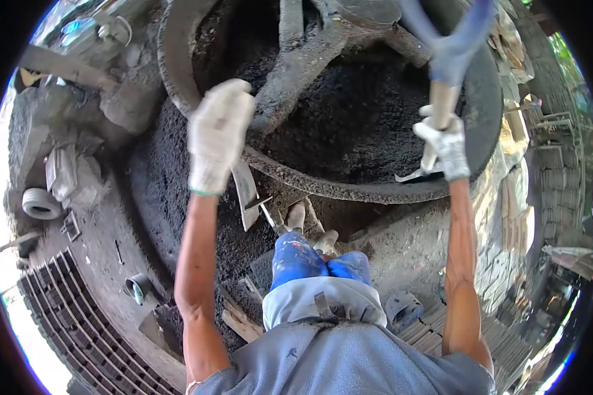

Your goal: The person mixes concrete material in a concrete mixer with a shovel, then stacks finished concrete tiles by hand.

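My left hand (221, 135), in a white glove, is stretched out over the near left rim of a large round metal pan (349, 191). Its fingers lie together, slightly blurred, and nothing shows in them. My right hand (447, 141), also gloved, is wrapped round the wooden handle of a tool (446, 99) at the pan's right side. The tool's blue-grey forked upper end is smeared by motion. Dark crumbly material (362, 118) fills the pan beneath thick metal arms (303, 72). Beside my right hand, a pale curved strip (412, 176) lies inside the rim.
Dark loose material (158, 191) covers the ground left of the pan. A flat metal blade (245, 194) stands below the rim near my feet. Farther left are a tyre-like ring (41, 204), a small bucket (138, 288) and a slatted rack (79, 322). Stacked slabs (553, 171) stand at the right.
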Demonstrator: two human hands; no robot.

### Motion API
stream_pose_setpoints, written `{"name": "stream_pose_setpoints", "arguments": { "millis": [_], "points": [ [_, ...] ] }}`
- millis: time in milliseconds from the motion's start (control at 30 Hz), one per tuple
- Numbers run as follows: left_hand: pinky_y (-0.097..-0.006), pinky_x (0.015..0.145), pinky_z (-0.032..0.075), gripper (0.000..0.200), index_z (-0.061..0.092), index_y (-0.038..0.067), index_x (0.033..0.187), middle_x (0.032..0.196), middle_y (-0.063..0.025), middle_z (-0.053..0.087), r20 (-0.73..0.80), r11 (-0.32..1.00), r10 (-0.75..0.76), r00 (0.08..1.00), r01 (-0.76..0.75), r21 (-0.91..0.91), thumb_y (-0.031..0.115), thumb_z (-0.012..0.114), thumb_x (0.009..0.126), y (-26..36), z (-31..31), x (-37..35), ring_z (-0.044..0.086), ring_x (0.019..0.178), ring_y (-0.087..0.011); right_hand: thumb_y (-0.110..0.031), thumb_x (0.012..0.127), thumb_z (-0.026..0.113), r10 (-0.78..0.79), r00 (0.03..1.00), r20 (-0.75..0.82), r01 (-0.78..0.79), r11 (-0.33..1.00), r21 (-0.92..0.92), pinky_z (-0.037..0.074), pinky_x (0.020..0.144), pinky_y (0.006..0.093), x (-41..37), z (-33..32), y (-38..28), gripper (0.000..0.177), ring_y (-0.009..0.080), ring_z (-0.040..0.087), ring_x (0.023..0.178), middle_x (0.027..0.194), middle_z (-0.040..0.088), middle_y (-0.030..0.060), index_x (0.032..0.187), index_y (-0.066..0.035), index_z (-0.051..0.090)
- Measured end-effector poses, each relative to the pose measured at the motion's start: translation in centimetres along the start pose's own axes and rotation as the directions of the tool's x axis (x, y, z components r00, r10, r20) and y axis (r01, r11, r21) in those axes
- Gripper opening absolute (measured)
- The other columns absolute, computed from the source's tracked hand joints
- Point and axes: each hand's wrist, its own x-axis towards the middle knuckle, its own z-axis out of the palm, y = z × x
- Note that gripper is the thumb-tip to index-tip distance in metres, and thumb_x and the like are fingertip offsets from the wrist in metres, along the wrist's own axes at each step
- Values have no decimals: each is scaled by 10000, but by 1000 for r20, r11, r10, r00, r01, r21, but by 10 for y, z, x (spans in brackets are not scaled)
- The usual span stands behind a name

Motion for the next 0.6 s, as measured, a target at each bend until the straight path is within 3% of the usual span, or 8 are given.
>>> {"name": "stream_pose_setpoints", "arguments": {
  "millis": [33, 100, 167, 267, 400, 467, 500, 600],
  "points": [
    [-264, 897, 487, 227, 676, 26, 1090, 1072, -67, 672, 69, 991, -106, 992, 111, -73, 115, 684, 881, -5, 20, -19, 620, 998, -140, -122, 660, 790, -41, 999, 0, 41, 999, 24, 521, 705, 290, 5, -14, -8, 371, 126, 632, 710, 804, 672, 38, 1000, -24, 677],
    [-336, 959, 485, 411, 640, 39, 1164, 1185, -152, 637, 301, 954, 102, 948, -179, 242, 226, 731, 809, 8, 64, -40, 620, 1101, -256, -185, 691, 794, -166, 980, -110, 151, 980, -131, 529, 736, 303, 0, -35, -72, 420, 160, 664, 744, 778, 686, 86, 1042, 8, 666],
    [-373, 998, 451, 615, 560, 49, 1272, 1241, -178, 591, 451, 967, 39, 892, -147, 206, 323, 762, 760, 22, 119, -56, 572, 1170, -300, -234, 733, 785, -123, 980, -155, 119, 992, -35, 518, 683, 307, -8, -46, -123, 517, 177, 643, 664, 703, 646, 105, 1098, 89, 611],
    [-406, 1065, 381, 864, 446, 16, 1345, 1318, -174, 533, 376, 860, 294, 879, -415, 297, 378, 816, 654, 25, 202, -73, 471, 1268, -351, -205, 802, 751, -122, 957, -263, 185, 956, 230, 535, 656, 338, -12, -59, -135, 498, 179, 622, 631, 696, 627, 94, 1135, 120, 573],
    [-442, 929, 472, 661, 498, 81, 1268, 1124, -178, 623, 520, 937, 150, 841, -289, 197, 304, 756, 702, 22, 247, -77, 586, 1098, -355, -159, 853, 707, -16, 940, -342, 203, 830, 520, 561, 703, 383, -19, -75, -119, 314, 169, 612, 647, 729, 604, 69, 1039, 69, 596],
    [-461, 766, 517, 455, 549, 125, 1153, 877, -157, 664, 606, 977, 72, 792, -178, 116, 228, 693, 734, 9, 251, -75, 662, 856, -348, -150, 858, 701, 52, 940, -337, 181, 762, 622, 560, 731, 380, -19, -90, -99, 256, 162, 602, 653, 732, 589, 58, 991, 41, 594],
    [-468, 676, 519, 320, 572, 134, 1060, 741, -136, 655, 629, 952, 115, 769, -266, 152, 189, 644, 753, 7, 251, -68, 665, 711, -353, -141, 864, 695, 107, 941, -321, 165, 682, 712, 559, 759, 377, -19, -93, -92, 202, 155, 593, 660, 736, 573, 47, 943, 13, 592],
    [-449, 714, 529, 269, 603, 121, 1028, 793, -144, 675, 741, 918, 2, 672, -295, 265, 191, 614, 769, 17, 228, -45, 676, 769, -350, -120, 875, 666, 202, 909, -365, 130, 695, 707, 543, 799, 402, -9, -84, -76, 127, 149, 570, 671, 714, 536, 30, 851, -48, 564]
  ]
}}
